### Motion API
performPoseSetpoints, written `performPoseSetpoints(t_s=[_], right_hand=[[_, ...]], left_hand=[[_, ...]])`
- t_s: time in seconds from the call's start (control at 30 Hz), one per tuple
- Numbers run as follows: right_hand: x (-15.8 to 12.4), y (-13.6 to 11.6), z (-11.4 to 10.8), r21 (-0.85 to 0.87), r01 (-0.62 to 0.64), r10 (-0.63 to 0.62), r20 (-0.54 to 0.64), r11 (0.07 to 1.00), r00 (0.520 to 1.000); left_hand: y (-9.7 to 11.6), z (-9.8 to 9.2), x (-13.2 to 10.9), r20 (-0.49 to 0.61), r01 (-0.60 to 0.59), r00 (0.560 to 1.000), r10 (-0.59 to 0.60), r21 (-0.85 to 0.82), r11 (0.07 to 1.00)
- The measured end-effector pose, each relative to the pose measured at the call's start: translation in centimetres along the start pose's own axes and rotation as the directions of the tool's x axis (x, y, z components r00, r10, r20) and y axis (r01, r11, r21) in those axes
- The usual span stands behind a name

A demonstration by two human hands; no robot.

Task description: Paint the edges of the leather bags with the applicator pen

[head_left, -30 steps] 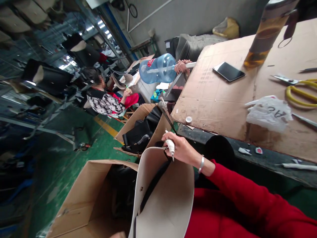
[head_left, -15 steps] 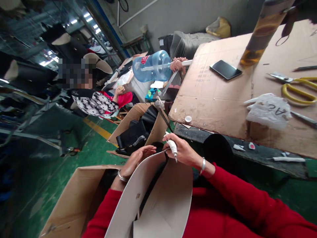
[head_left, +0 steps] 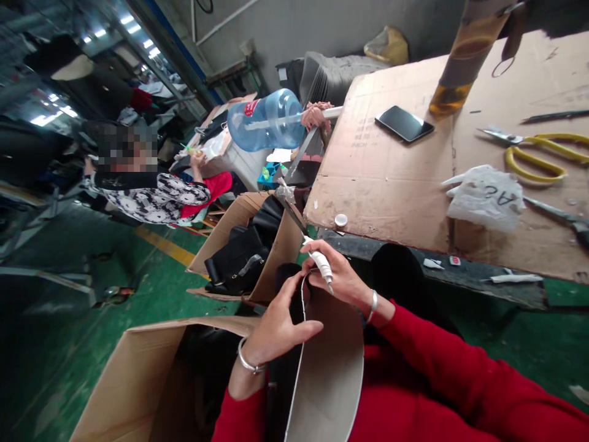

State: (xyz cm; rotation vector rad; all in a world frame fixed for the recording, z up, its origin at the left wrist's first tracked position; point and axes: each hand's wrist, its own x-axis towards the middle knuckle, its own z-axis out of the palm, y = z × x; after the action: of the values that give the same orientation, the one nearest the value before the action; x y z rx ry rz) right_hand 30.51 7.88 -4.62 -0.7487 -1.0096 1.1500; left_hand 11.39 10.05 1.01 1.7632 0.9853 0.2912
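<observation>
Scuffed green floor [head_left: 138,288] on my remote feed, straight yellow stripe [head_left: 165,248] across it, plain grey wall [head_left: 317,31] I see beyond, brown cardboard-covered surface [head_left: 386,184], bright white strip lights [head_left: 133,29]

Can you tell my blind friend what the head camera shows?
The person's right hand holds a white-wrapped pointed tool beside a pale curved panel; the spread left hand is at the panel's edge. Nearby, a cardboard-topped table bears yellow-handled scissors and a phone.
</observation>
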Motion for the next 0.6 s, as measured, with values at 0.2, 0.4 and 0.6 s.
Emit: performPoseSetpoints(t_s=[0.2, 0.4, 0.6], right_hand=[[-0.3, 0.4, 0.3, 0.084, -0.071, 0.065, 0.065, 0.994, 0.996], [-0.7, 1.2, 0.0, 0.069, -0.041, 0.036, 0.072, 0.997, 0.997], [-0.8, 1.7, -1.1, -0.077, 0.034, -0.027, 0.083, 0.996, 0.996]], left_hand=[[-1.1, 0.4, 1.4, -0.169, 0.076, 0.983, -0.076, -0.004, 0.997], [-1.9, 0.4, 2.8, -0.133, 0.102, 0.984, -0.121, -0.144, 0.984], [-2.8, 1.0, 3.8, -0.195, 0.101, 0.968, -0.159, -0.275, 0.956]])
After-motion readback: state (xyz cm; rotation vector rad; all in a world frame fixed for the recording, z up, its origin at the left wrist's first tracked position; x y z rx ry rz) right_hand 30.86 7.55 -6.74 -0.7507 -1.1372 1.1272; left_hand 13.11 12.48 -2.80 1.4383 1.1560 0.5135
